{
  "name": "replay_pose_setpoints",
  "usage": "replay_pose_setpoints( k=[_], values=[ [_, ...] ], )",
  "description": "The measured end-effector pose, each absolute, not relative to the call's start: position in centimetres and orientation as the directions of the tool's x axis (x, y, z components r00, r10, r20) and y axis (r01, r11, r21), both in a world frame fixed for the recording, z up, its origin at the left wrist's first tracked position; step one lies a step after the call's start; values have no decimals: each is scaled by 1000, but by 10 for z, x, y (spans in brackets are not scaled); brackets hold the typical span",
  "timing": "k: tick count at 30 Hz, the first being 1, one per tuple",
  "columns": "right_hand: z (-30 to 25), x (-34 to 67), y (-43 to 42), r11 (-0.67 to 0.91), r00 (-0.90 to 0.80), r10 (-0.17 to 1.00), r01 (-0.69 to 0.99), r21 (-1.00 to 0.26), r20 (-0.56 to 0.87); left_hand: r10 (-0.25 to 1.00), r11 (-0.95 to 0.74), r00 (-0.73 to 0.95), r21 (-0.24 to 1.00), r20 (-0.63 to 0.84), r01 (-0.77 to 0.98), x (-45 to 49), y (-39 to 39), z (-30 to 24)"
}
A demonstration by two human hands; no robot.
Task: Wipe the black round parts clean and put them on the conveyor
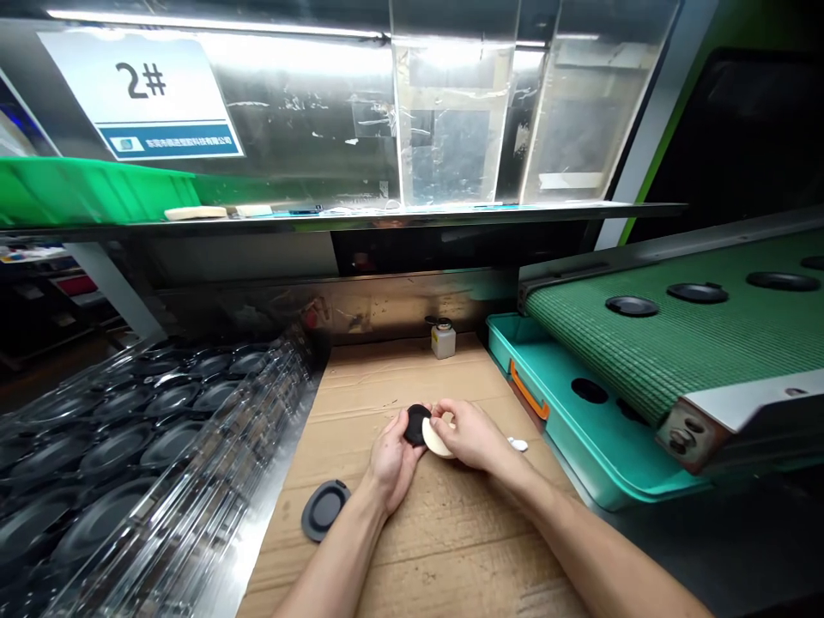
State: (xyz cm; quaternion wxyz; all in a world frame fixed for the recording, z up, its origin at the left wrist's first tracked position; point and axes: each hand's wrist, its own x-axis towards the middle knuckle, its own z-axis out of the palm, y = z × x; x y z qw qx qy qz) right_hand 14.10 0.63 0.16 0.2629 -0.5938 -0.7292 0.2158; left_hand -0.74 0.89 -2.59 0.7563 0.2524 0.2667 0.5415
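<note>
My left hand [390, 459] is closed round the edge of a round black disc-shaped part [415, 426], held above the cardboard sheet [360, 386]. In my right hand [473, 433] a pale cream round pad [436, 439] is pinched between thumb and fingers. The pad overlaps the right side of the black part; whether the two touch is hard to make out. Left of my left forearm, a dark grey round part with a raised rim [325, 509] lies on the cardboard. A small white object [518, 444] sits just right of my right wrist.
Clear plastic trays [173, 463] with several black round parts are stacked at left. A small white bottle [444, 340] stands at the back. On the right, a green conveyor belt [727, 335] carrying black parts overhangs a teal bin [611, 463]. A shelf [360, 220] crosses above.
</note>
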Motion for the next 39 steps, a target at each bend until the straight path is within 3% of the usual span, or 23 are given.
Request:
replay_pose_setpoints(
  k=[3,7,11,15,20,27,39],
  values=[
    [2,130,2,292,-199,955,747,-598,218,956,288,252,643,-150,-709,-9,11,-27],
    [0,124,5,138,-8,968,850,-508,249,944,327,282,605,-172,-726,-11,13,-26],
    [0,122,6,238,-117,949,874,-424,292,948,318,267,606,-176,-729,-12,13,-28],
    [1,113,6,126,-25,956,935,-330,291,941,336,282,607,-185,-720,-11,13,-29],
    [-1,111,9,227,-134,932,940,-256,335,948,318,251,629,-196,-710,-12,14,-28],
    [2,152,26,25,115,916,940,-341,385,925,375,320,636,-205,-675,-15,13,-26],
    [-5,180,34,-71,225,911,911,-407,345,853,511,479,523,-207,-682,-23,9,-13]
  ],
)
